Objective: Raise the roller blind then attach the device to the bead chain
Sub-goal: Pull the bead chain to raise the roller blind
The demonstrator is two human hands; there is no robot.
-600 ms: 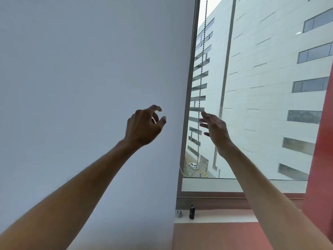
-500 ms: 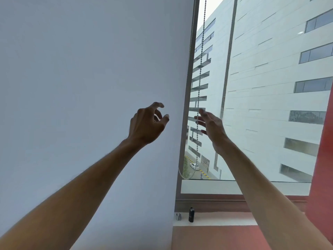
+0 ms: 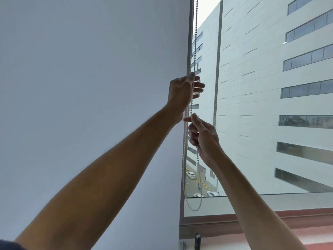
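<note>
bead chain [image 3: 193,56] | pinched by left hand [image 3: 182,92], right hand [image 3: 201,136] fingers | sill: black device [image 3: 197,240]

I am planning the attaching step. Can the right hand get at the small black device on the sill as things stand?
Probably not yet: the right hand pinches the bead chain, and the black device stands far below on the sill. Nothing blocks it otherwise.

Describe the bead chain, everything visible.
The bead chain is a thin string of small pale grey beads, plastic or metal by the look. It hangs as a loop beside the window frame, running out of view at the top, its two strands meeting in a U-shaped bottom just above the sill. The left hand pinches it higher up; the right hand pinches it lower. Between the hands it looks taut; below it hangs slack.
</note>
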